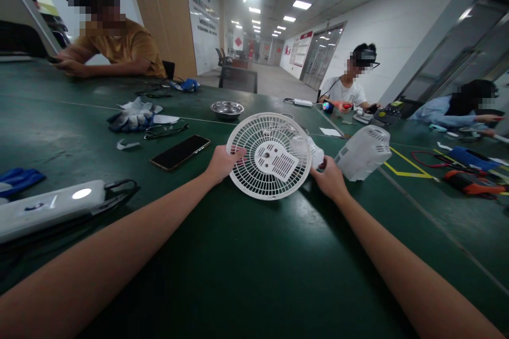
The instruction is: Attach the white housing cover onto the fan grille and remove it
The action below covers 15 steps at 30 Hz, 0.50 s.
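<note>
A round white fan grille (246, 183) is held up over the green table, its slatted centre plate facing me. My left hand (222, 162) is closed on the grille's left rim, thumb over the front. On the other side my right hand (329, 177) is closed around a white rounded plastic fan part (316, 152) at the grille's right edge; most of that part is hidden behind the grille. Just right of this hand, a white plastic housing with vent slots (363, 153) stands on the table.
Left of the grille lie a phone (181, 152), gloves (133, 116) and a white power bank-like device (51, 209) with a cable. A metal bowl (227, 110) sits behind. At right are an orange-and-black tool (473, 183) and yellow tape (409, 174). Several people sit around the table.
</note>
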### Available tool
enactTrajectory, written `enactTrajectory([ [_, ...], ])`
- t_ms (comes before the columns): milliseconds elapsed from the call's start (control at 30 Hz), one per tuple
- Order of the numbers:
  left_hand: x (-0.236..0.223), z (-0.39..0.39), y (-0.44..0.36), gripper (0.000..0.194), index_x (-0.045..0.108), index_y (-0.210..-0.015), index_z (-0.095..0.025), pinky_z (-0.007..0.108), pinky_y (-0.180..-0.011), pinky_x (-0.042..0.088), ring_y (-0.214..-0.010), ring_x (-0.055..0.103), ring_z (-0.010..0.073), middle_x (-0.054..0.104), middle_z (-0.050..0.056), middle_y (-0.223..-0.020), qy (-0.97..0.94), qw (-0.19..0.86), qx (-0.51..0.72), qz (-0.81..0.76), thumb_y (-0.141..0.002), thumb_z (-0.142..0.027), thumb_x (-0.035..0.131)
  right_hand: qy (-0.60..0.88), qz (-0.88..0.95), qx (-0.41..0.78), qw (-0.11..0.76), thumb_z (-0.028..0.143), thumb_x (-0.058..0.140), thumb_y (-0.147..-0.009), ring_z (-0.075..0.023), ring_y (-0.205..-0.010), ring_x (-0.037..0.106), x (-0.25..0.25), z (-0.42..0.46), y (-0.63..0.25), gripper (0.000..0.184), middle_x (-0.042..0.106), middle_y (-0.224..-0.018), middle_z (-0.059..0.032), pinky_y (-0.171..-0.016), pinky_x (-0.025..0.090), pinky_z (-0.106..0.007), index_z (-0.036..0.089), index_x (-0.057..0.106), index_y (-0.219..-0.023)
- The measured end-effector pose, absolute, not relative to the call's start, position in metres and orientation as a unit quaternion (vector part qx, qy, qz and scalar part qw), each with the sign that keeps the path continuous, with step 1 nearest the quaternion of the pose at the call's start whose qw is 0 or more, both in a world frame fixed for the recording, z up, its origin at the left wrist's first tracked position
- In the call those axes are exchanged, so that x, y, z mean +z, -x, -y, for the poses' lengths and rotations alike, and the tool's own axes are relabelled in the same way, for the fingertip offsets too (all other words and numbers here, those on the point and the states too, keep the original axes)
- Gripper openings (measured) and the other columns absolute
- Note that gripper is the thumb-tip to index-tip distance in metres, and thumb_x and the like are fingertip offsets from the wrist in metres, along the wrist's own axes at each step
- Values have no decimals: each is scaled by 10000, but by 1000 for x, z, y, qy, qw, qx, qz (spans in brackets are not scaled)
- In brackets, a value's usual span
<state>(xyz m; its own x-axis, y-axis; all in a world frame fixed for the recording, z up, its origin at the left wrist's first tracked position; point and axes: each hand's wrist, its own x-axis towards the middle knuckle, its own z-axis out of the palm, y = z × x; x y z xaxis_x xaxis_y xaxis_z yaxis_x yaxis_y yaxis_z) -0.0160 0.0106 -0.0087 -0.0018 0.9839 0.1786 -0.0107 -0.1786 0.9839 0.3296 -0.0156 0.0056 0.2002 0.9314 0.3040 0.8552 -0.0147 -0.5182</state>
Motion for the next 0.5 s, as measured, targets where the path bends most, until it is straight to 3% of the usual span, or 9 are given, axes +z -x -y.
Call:
enactTrajectory([
  [133, -6, -10, 14, 166, 782, -983, -140, 414, -823, 653, -843, 787, 243, 819, 91, -927, -525, 480, 535, -456, -847, -222, 829, 743, 634, 55, 205, 567, 697, -865, -466, -1321, 570, 3, 14, -323, 708, 636, -1396, -272, -1082, 436, -661, 99, 586, -1384],
  [233, -5, -9, 13, 146, 787, -966, -137, 413, -816, 658, -830, 790, 240, 822, 90, -921, -512, 483, 547, -454, -833, -185, 823, 705, 647, 20, 288, 535, 681, -872, -465, -1377, 520, 7, 17, -324, 745, 581, -1456, -288, -1122, 406, -674, 86, 561, -1454],
  [300, -6, -8, 13, 142, 786, -944, -133, 409, -809, 661, -815, 791, 239, 822, 86, -903, -504, 480, 560, -449, -821, -190, 831, 649, 650, 18, 395, 550, 659, -882, -415, -1289, 588, 10, 21, -321, 679, 649, -1357, -248, -1114, 439, -628, 111, 625, -1398],
  [400, -6, -5, 11, 138, 784, -910, -134, 399, -767, 662, -770, 788, 238, 816, 75, -846, -515, 446, 580, -447, -831, -239, 829, 561, 624, 213, 500, 628, 600, -923, -329, -1029, 696, 11, 32, -305, 526, 756, -1101, -138, -972, 553, -544, 193, 739, -1185],
  [500, -2, 1, 10, 159, 791, -896, -147, 385, -739, 654, -756, 787, 243, 815, 69, -825, -557, 370, 596, -445, -856, -300, 812, 451, 541, 511, 492, 678, 563, -945, -299, -996, 732, 11, 47, -277, 513, 789, -1073, -72, -891, 601, -501, 276, 715, -1225],
])
